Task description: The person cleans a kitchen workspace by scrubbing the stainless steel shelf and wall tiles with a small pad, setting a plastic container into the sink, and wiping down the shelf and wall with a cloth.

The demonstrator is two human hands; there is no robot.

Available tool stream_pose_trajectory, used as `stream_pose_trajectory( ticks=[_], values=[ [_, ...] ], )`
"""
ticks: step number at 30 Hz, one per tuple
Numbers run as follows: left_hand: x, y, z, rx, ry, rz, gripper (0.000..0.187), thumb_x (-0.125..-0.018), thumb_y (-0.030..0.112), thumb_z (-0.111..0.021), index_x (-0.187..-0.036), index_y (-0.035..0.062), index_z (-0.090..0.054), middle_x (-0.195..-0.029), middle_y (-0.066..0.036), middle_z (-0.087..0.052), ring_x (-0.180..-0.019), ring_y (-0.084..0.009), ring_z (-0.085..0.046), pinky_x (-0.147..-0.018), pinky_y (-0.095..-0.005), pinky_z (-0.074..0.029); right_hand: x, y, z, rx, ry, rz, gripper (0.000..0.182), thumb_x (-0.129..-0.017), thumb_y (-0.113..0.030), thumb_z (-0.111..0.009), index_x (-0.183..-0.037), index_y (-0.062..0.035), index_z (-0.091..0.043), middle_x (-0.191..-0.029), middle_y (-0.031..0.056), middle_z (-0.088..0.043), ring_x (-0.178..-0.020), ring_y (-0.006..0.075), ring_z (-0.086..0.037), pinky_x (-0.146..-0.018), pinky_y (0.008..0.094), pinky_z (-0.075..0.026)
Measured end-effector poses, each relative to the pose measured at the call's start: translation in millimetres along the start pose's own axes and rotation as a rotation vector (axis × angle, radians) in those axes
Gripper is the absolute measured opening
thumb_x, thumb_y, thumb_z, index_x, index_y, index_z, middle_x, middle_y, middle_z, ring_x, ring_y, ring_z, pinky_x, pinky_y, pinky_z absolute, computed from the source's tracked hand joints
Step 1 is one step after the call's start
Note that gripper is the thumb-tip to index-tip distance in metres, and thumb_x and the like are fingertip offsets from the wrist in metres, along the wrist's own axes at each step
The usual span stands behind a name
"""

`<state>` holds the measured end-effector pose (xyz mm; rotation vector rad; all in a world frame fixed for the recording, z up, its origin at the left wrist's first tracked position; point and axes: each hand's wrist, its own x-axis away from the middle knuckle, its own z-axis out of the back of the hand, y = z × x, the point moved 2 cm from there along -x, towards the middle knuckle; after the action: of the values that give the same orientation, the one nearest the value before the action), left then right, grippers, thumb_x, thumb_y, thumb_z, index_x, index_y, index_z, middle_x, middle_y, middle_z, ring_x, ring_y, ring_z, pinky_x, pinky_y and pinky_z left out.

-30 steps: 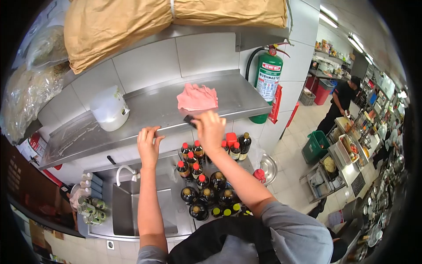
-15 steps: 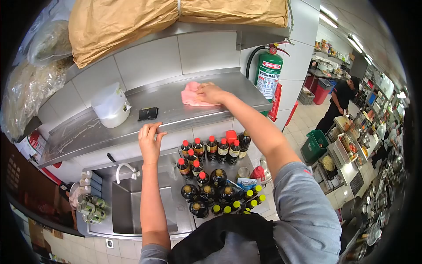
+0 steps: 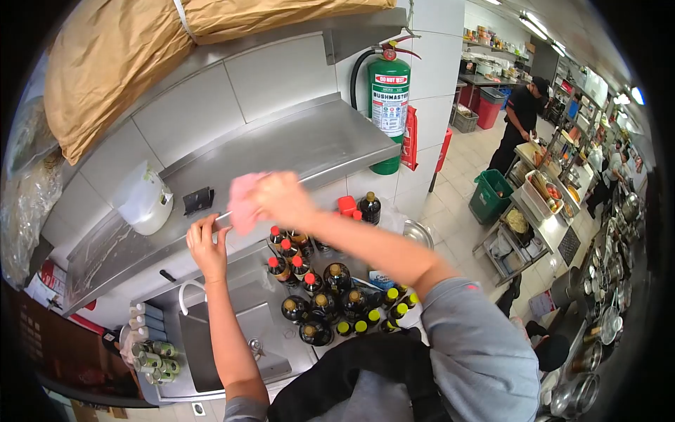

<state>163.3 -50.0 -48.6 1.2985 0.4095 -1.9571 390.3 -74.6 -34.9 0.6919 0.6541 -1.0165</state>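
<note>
My right hand (image 3: 285,200) grips a pink cloth (image 3: 244,204) at the front edge of the steel shelf (image 3: 281,144); the hand is slightly smeared by motion. My left hand (image 3: 207,247) rests against the same edge, fingers loosely bent and thumb apart, holding nothing. Just behind those fingers lies a small black packet (image 3: 198,201) on the shelf. Farther left stands a white plastic tub (image 3: 146,200). Below my right forearm are several dark sauce bottles (image 3: 337,278) with red, yellow-green and brownish caps, partly covered by the arm.
A sink (image 3: 256,320) with a white tap (image 3: 188,295) lies beneath the shelf. Cans (image 3: 156,362) stand at its left. A green fire extinguisher (image 3: 389,105) hangs at the shelf's right end. Brown paper sacks (image 3: 119,77) sit overhead. A co-worker (image 3: 524,116) stands farther off, right.
My right hand has drawn the pink cloth from the back of the shelf toward me and left, to the front edge. My left hand stays at the edge. The view has turned right.
</note>
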Motion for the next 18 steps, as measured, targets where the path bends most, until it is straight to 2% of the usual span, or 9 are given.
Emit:
stream_pose_trajectory(
  ticks=[1,3,5,6,7,10,13,15,18],
  values=[
    [-1.6,3.1,1.8,0.001,0.006,0.01,0.041,-0.073,0.021,-0.083,-0.11,0.0104,-0.069,-0.1,-0.005,-0.063,-0.096,-0.0279,-0.058,-0.087,-0.0415,-0.045,15.2,33.3,23.0,-0.075,-0.013,0.005,0.057,-0.074,-0.048,-0.076,-0.121,-0.018,-0.063,-0.114,0.0048,-0.061,-0.115,0.0255,-0.055,-0.092,0.0465,-0.038],
    [-5.5,4.3,0.0,-0.013,0.013,0.02,0.042,-0.073,0.023,-0.084,-0.11,0.0106,-0.069,-0.1,-0.005,-0.063,-0.095,-0.0269,-0.059,-0.087,-0.0409,-0.045,47.2,92.7,55.9,0.002,-0.174,-0.051,0.055,-0.076,-0.046,-0.076,-0.122,-0.0187,-0.063,-0.112,0.0036,-0.061,-0.114,0.0236,-0.056,-0.092,0.0454,-0.037],
    [-1.0,1.5,3.2,-0.026,0.009,0.016,0.042,-0.073,0.024,-0.084,-0.11,0.0108,-0.069,-0.1,-0.004,-0.063,-0.094,-0.0262,-0.059,-0.087,-0.0403,-0.045,87.4,154.6,75.5,0.115,0.036,0.058,0.055,-0.076,-0.038,-0.075,-0.125,-0.0167,-0.061,-0.115,0.0041,-0.061,-0.115,0.0249,-0.055,-0.096,0.0468,-0.035],
    [-1.0,-0.2,3.2,-0.026,0.015,0.003,0.041,-0.073,0.024,-0.083,-0.11,0.0109,-0.07,-0.099,-0.004,-0.063,-0.094,-0.0258,-0.059,-0.086,-0.0401,-0.045,104.3,178.3,85.6,0.224,-0.078,-0.056,0.056,-0.076,-0.033,-0.074,-0.127,-0.016,-0.059,-0.119,0.0048,-0.06,-0.116,0.0252,-0.054,-0.097,0.0467,-0.035],
    [-1.2,-0.1,2.8,-0.022,0.022,-0.01,0.041,-0.073,0.025,-0.083,-0.11,0.011,-0.07,-0.099,-0.004,-0.064,-0.094,-0.0255,-0.059,-0.086,-0.0399,-0.045,116.3,199.0,95.0,0.311,-0.148,-0.103,0.057,-0.079,-0.04,-0.075,-0.126,-0.0134,-0.057,-0.121,0.006,-0.059,-0.115,0.0246,-0.053,-0.097,0.0461,-0.036],
    [-1.8,2.4,4.1,-0.013,0.021,0.003,0.041,-0.073,0.025,-0.083,-0.11,0.0113,-0.07,-0.098,-0.003,-0.063,-0.093,-0.0252,-0.058,-0.086,-0.0395,-0.046,125.9,226.5,126.5,0.321,-0.23,-0.081,0.05,-0.077,-0.033,-0.076,-0.119,-0.0114,-0.058,-0.113,0.0099,-0.06,-0.109,0.0273,-0.056,-0.089,0.0424,-0.042],
    [-1.8,2.3,5.8,-0.003,0.026,-0.006,0.041,-0.073,0.024,-0.083,-0.11,0.0115,-0.07,-0.097,-0.003,-0.062,-0.092,-0.0256,-0.058,-0.086,-0.0395,-0.046,145.5,265.8,145.1,0.27,-0.256,-0.123,0.041,-0.079,-0.026,-0.074,-0.113,-0.0085,-0.059,-0.106,0.0136,-0.061,-0.1,0.0332,-0.06,-0.081,0.0435,-0.047],
    [2.7,-2.1,4.0,0.01,0.018,-0.003,0.041,-0.073,0.023,-0.083,-0.111,0.0116,-0.071,-0.097,-0.004,-0.062,-0.092,-0.0257,-0.058,-0.086,-0.0398,-0.046,179.0,294.3,181.8,0.345,-0.229,-0.364,0.032,-0.085,-0.021,-0.069,-0.11,-0.0044,-0.059,-0.102,0.017,-0.061,-0.095,0.0377,-0.062,-0.078,0.0468,-0.05],
    [-0.8,-4.9,1.9,0.038,0.035,-0.006,0.041,-0.073,0.023,-0.083,-0.111,0.0117,-0.071,-0.097,-0.004,-0.062,-0.091,-0.0261,-0.058,-0.086,-0.0399,-0.046,197.3,322.8,219.3,0.265,0.039,-0.563,0.026,-0.091,-0.021,-0.064,-0.107,-0.001,-0.059,-0.103,0.0191,-0.063,-0.096,0.0378,-0.063,-0.08,0.0471,-0.05]
  ],
)
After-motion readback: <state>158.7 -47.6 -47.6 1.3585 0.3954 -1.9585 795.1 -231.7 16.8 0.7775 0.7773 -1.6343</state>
